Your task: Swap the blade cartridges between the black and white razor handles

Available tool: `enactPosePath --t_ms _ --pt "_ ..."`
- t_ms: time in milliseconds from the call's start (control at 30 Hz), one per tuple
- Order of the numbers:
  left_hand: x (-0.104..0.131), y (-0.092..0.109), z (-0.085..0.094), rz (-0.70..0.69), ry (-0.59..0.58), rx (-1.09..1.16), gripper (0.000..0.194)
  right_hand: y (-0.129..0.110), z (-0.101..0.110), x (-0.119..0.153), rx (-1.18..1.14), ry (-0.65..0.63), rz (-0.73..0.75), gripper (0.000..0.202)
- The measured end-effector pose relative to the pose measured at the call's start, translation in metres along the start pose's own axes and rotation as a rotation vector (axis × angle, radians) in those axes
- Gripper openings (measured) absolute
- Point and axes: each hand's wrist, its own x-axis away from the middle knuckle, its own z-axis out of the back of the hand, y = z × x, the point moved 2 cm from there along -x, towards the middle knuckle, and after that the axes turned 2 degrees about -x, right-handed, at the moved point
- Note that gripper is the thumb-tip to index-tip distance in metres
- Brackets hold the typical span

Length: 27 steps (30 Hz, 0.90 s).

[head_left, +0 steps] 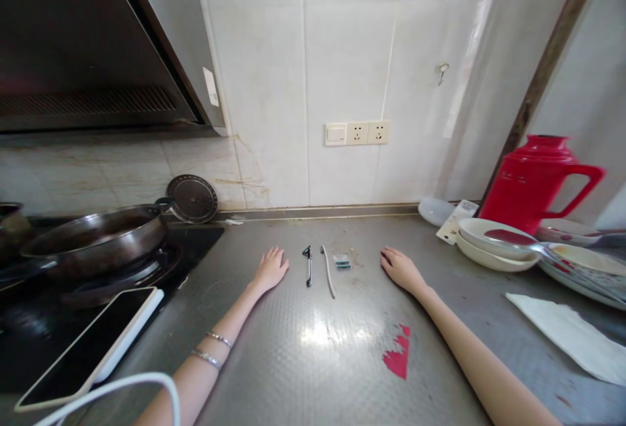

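My left hand (272, 268) lies palm down on the metal counter (274, 361), fingers stretched out and holding nothing. To its right is a small black and silver razor (308, 267), apart from the fingertips. Beside the razor lies a slim white stick (328, 273), slightly curved, with a dark tip at its far end. A small clear packet with teal strips (343, 263) sits just right of the stick; its contents are too small to tell. Farther right, my right hand (402, 268) also rests flat on the counter, open, touching none of these things.
On the left are a pan (105, 237) on the stove and a phone (92, 348) with a white cable (141, 379). A torn red piece (400, 354) lies near my right forearm. Bowls (493, 259), a red thermos (528, 184) and white paper (570, 334) stand or lie right.
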Motion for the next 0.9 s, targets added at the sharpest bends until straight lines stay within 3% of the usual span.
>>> enactPosePath --t_ms 200,367,600,900 --pt "0.003 0.006 0.011 -0.010 0.072 -0.010 0.035 0.000 -0.001 0.000 -0.019 0.007 -0.016 0.039" --pt "0.012 0.033 0.027 0.026 0.182 0.008 0.028 -0.001 -0.003 0.000 0.002 0.012 -0.015 0.040" --pt "0.030 0.081 0.025 -0.047 0.080 -0.025 0.035 0.000 -0.002 0.000 0.016 0.013 -0.019 0.040" --pt "0.033 0.087 0.018 -0.048 0.100 -0.048 0.025 0.000 -0.004 0.000 -0.019 0.024 -0.012 0.039"
